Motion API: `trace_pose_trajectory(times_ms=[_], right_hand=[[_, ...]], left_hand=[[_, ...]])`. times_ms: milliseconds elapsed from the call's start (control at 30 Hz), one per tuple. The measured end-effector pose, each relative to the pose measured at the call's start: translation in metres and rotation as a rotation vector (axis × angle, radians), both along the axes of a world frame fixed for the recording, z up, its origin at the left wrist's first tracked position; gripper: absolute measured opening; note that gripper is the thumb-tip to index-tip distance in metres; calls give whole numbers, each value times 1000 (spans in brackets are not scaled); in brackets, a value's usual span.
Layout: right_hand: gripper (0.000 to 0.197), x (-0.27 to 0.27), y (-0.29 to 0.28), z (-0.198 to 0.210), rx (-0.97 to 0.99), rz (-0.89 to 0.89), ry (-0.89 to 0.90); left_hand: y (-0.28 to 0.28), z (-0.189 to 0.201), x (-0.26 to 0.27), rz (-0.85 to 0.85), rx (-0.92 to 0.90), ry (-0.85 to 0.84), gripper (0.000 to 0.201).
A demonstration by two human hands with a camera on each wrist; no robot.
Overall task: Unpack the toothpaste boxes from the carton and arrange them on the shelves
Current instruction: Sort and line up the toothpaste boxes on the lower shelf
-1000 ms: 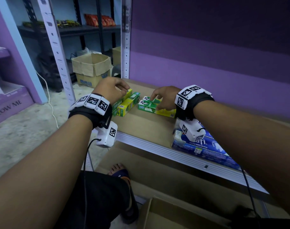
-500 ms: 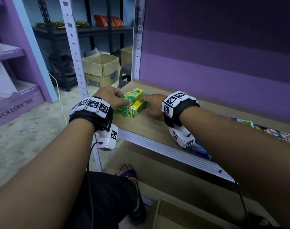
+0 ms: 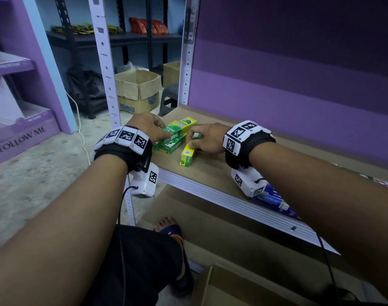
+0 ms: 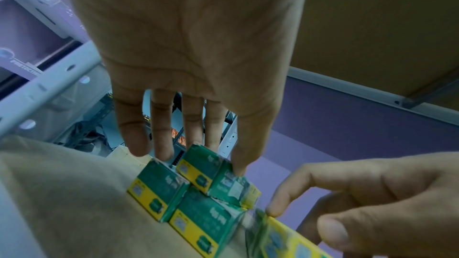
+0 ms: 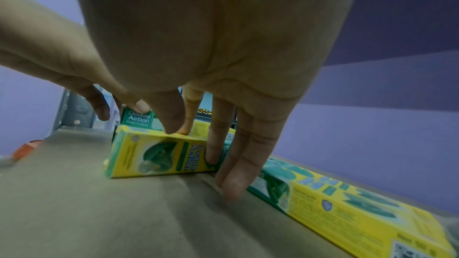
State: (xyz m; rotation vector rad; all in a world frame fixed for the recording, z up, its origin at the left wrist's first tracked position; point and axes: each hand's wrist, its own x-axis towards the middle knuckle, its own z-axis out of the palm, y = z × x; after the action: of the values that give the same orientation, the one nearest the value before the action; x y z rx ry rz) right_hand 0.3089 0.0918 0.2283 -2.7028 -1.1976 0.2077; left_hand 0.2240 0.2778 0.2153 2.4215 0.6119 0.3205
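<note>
Since a second ago both hands have slid toward the shelf's (image 3: 210, 173) left end. Right hand (image 3: 207, 138) has dragged one yellow-green toothpaste box (image 3: 186, 156) up beside the green stack (image 3: 173, 138), angled, near end pointing at the front edge; fingers curled over it, thumb on its top edge, a light pinch. Left hand (image 3: 149, 127) rests on the stack with fingers nearly straight, steadying it, not gripping. Meaning: this box is nearly in the row, needs squaring up. Another long box (image 5: 347, 209) lies flat on the shelf behind the right hand. Room: stack sits close to the left edge and upright post (image 3: 104, 62), little slack there; open board toward the back wall and to the right. Carton (image 3: 244, 290) open below, contents hidden.
</note>
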Motion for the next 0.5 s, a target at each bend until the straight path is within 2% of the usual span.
trace_pose_trajectory(times_ms=[200,300,500], right_hand=[[24,-12,-10,3,30,26,61],[28,-19,-12,5,-14,23,92],[7,-20,-26,12,-32,5,134]], left_hand=[[-10,-1,1,5,86,16,56],[-14,-1,3,0,114,43,57],[-18,-1,6,28,161,60,54]])
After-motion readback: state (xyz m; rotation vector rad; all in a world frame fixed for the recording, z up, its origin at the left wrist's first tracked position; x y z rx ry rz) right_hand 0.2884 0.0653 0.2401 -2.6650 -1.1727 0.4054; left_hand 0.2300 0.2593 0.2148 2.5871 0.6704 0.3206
